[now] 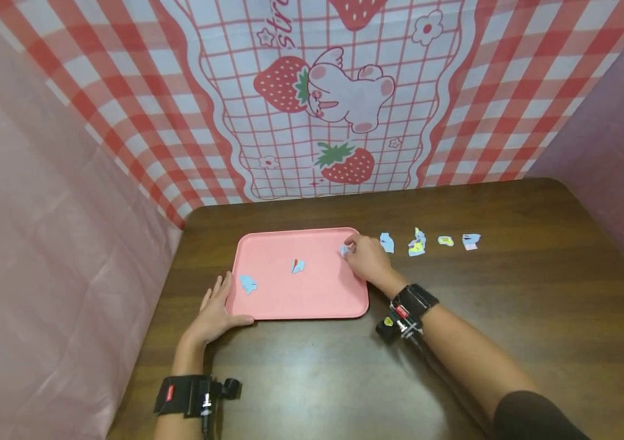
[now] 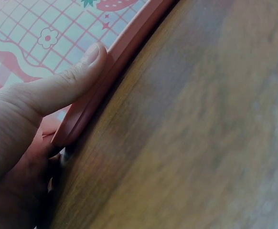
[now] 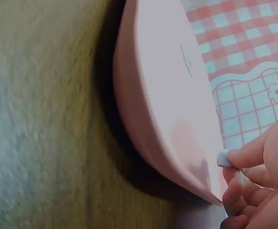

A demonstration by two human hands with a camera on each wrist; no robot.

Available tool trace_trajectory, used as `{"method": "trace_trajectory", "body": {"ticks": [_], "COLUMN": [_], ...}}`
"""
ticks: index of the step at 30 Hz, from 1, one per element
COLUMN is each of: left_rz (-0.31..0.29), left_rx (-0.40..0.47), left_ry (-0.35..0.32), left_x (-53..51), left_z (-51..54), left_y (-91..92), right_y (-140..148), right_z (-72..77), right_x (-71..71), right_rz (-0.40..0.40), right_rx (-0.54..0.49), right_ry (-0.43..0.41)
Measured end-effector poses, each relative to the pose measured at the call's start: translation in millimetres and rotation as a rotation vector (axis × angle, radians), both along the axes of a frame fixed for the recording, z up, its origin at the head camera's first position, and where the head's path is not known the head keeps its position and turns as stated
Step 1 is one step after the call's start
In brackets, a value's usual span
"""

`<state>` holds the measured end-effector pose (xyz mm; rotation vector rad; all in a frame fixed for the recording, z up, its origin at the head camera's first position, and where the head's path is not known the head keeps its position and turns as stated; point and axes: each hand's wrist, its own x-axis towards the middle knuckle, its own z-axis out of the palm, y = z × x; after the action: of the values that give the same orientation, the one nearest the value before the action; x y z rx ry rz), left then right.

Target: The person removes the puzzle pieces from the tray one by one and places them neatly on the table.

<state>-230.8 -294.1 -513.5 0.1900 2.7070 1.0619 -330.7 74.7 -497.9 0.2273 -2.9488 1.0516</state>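
Above the right part of a pink tray (image 1: pixel 323 299), my right hand (image 1: pixel 369 260) pinches a small light-blue cut-out piece (image 3: pixel 222 158) between thumb and fingers. Its exact kind cannot be told. My left hand (image 1: pixel 215 311) rests at the tray's near left corner, fingers extended along the left side and thumb (image 2: pixel 81 71) lying on the near rim. Inside the tray lie two flat cut-out pieces: a light-blue one (image 1: pixel 248 284) at the left and a blue one with a red mark (image 1: pixel 298 266) near the middle.
Right of the tray, a row of irregular pieces lies on the wooden table (image 1: pixel 300 379): a blue one (image 1: pixel 387 242), a yellow-and-blue one (image 1: pixel 417 244), a small yellow one (image 1: pixel 445 241) and a blue-and-pink one (image 1: pixel 471 241). A strawberry-print cloth (image 1: pixel 345 98) hangs behind.
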Motion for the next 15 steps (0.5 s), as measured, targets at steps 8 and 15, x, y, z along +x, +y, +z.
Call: {"method": "trace_trajectory", "body": {"ticks": [8,15], "left_rz": [0.010,-0.005], "left_rx": [-0.004,-0.007], "left_ry": [-0.019,0.013], "left_x": [1.4,0.1], "left_z": [-1.0,-1.3], "left_y": [-0.8,-0.6], "right_y": [5,26], "right_z": [1.7,6.1], "right_x": [12.3,27.6], "right_rz": [0.035,-0.003], "right_rx": [-0.135,-0.242], "right_ry": [0.011,-0.012]}}
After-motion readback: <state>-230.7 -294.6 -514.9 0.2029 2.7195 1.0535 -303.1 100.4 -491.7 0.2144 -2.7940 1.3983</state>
